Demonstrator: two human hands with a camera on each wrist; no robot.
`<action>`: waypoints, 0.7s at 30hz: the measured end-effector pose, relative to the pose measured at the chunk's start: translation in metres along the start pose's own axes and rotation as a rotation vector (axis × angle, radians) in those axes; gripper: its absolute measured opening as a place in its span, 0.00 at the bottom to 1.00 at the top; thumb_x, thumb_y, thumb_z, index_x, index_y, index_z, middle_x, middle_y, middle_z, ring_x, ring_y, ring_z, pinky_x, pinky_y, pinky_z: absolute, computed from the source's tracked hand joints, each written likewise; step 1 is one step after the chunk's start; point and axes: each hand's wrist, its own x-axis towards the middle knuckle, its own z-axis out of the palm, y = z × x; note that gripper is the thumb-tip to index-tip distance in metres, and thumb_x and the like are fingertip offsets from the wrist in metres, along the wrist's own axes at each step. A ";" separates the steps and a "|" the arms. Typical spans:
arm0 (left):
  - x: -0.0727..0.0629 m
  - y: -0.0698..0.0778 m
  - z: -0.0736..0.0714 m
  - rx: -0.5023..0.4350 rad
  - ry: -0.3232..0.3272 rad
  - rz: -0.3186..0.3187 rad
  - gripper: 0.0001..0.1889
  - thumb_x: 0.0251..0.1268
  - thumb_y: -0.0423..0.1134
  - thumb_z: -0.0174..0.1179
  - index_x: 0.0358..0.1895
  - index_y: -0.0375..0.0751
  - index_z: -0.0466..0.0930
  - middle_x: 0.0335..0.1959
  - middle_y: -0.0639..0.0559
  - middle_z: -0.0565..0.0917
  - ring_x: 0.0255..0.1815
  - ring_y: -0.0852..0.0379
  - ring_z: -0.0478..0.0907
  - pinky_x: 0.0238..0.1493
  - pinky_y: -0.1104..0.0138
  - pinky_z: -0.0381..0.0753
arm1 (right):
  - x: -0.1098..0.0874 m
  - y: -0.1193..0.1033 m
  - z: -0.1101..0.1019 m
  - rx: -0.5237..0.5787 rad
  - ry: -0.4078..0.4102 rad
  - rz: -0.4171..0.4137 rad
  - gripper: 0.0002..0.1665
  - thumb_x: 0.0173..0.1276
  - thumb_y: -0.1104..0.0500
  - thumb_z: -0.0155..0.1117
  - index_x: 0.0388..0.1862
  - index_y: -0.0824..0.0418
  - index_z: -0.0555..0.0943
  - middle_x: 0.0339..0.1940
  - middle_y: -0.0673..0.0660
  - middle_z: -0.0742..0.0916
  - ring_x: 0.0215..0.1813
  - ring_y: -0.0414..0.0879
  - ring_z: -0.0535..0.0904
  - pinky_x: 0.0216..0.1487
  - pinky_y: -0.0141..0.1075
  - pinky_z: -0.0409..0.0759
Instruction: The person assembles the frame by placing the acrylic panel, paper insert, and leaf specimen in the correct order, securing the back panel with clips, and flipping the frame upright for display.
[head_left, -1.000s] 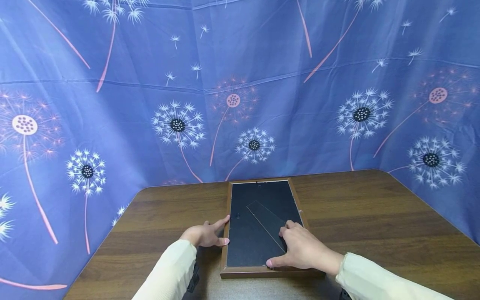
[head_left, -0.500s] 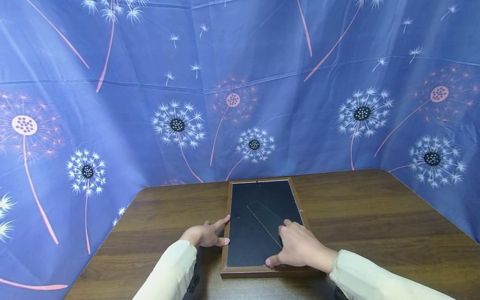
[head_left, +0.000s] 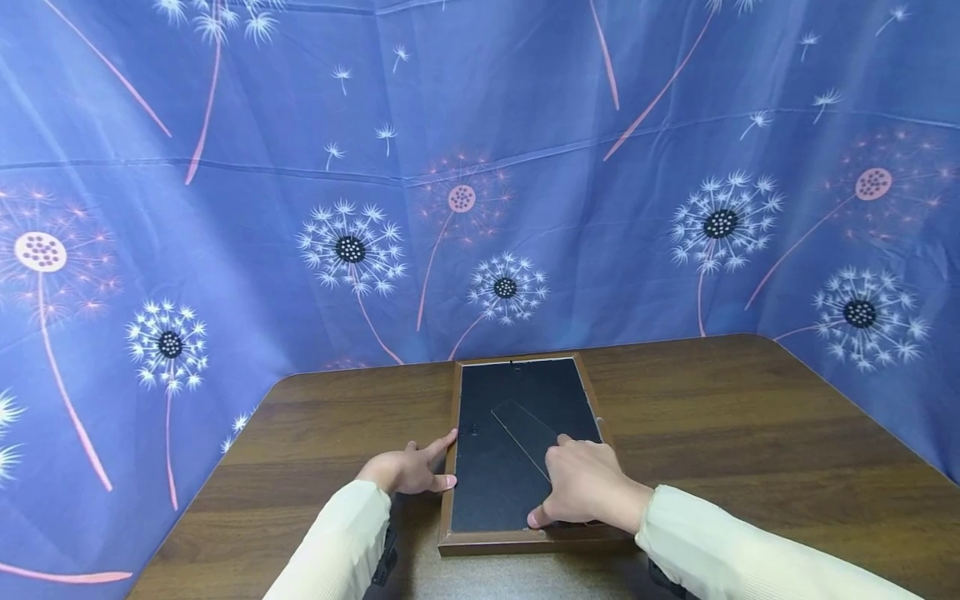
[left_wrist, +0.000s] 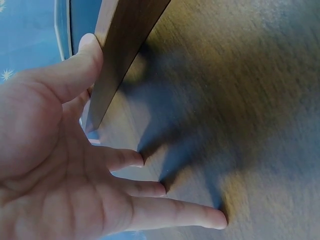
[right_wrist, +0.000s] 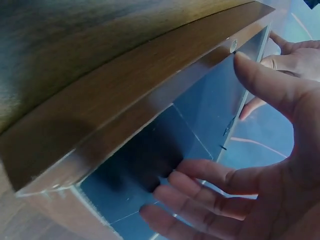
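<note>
A picture frame with a brown wooden rim lies back side up on the table. Its black backing board carries a slanting flat stand leg. My left hand steadies the rim's left side with thumb and index finger; in the left wrist view its other fingers stretch straight onto the tabletop. Over the near right part of the backing is my right hand, fingertips on the board. In the right wrist view its thumb is by a small round fastener on the rim.
The brown wood-grain table extends on both sides of the frame. Behind it hangs a blue cloth printed with dandelions, meeting the table's far edge. A small dark hook sits at the frame's far end.
My right hand has shifted a little left and away from me over the backing board, its thumb moving off the near rim. The left hand and the frame keep their places.
</note>
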 end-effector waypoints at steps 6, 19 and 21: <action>0.000 -0.001 0.000 0.005 -0.007 0.003 0.40 0.73 0.50 0.60 0.82 0.55 0.50 0.76 0.19 0.51 0.78 0.24 0.48 0.70 0.32 0.54 | 0.007 0.001 -0.004 0.017 -0.079 0.021 0.54 0.39 0.36 0.86 0.53 0.75 0.81 0.59 0.73 0.81 0.56 0.66 0.80 0.47 0.58 0.81; 0.012 -0.010 0.005 0.003 0.000 0.008 0.41 0.73 0.51 0.60 0.83 0.56 0.48 0.75 0.17 0.51 0.76 0.22 0.51 0.69 0.32 0.55 | 0.013 0.004 -0.005 0.080 -0.137 0.047 0.64 0.37 0.38 0.88 0.65 0.74 0.71 0.63 0.76 0.77 0.62 0.70 0.74 0.55 0.66 0.75; 0.012 -0.010 0.005 0.001 0.001 0.001 0.41 0.73 0.51 0.61 0.83 0.55 0.49 0.74 0.18 0.52 0.75 0.21 0.53 0.69 0.32 0.57 | 0.014 0.003 -0.005 0.076 -0.137 0.050 0.63 0.36 0.38 0.88 0.63 0.73 0.72 0.61 0.75 0.78 0.60 0.69 0.75 0.54 0.65 0.76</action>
